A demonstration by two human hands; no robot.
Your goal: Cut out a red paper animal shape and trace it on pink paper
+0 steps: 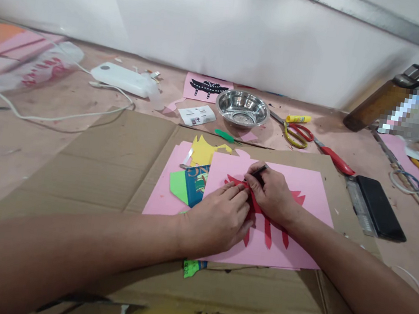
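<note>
A pink paper sheet (315,193) lies in front of me with a red paper cut-out (268,233) on it, its pointed strips running toward me. My right hand (274,194) grips a slim black pen-like tool (260,170) over the upper part of the red shape; whether it is a pen or a blade does not show. Flat on the sheet, my left hand (220,218) presses beside the red piece, its fingertips close to the right hand. Both hands hide the middle of the cut-out.
Cardboard (115,164) lies underneath. Left of the sheet are yellow paper (203,151) and green paper (179,186) scraps. Behind stand a steel bowl (242,109), scissors (294,135) and a yellow glue stick (298,119). A red-handled tool (338,161) and black phone (380,208) lie right.
</note>
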